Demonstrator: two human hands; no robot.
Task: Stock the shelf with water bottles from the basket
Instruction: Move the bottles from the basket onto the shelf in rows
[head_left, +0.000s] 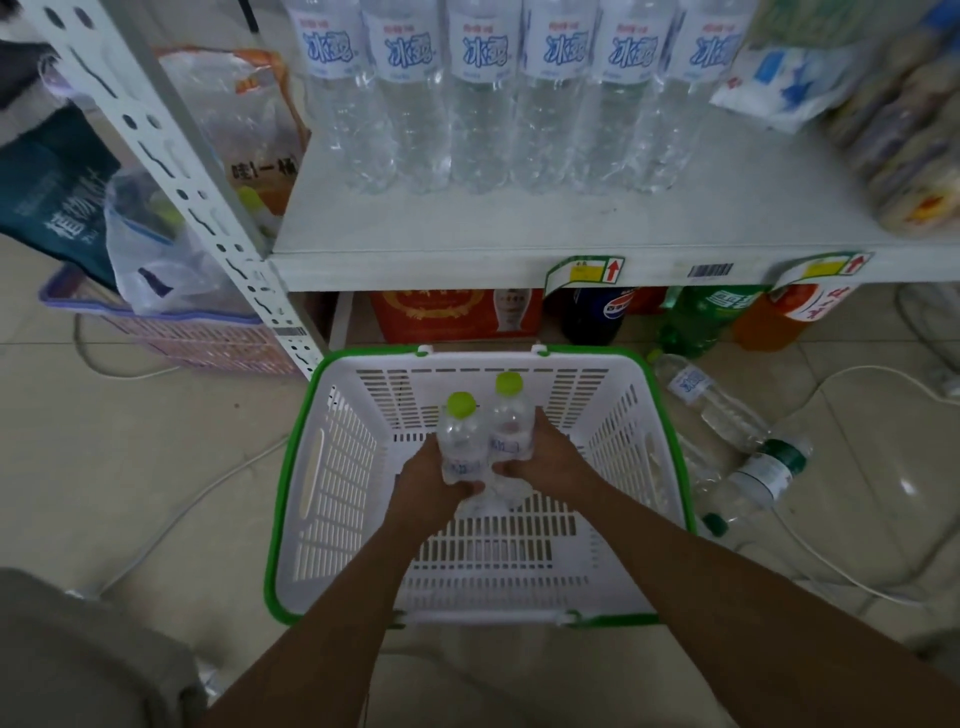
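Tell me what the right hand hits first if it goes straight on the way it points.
Probably the left bottle, held by the left hand, close beside the right bottle that the right hand grips; beyond that, the far wall of the basket. Depth is unclear.

Bare forearms (337, 597), left hand (431, 478) and right hand (550, 460); greyish garment (78, 649) lower left.

The basket (297, 467) sits on the floor (156, 441) before the shelf (519, 228); two bottles (461, 447) side by side in it, loose bottles (722, 405) lying right of it
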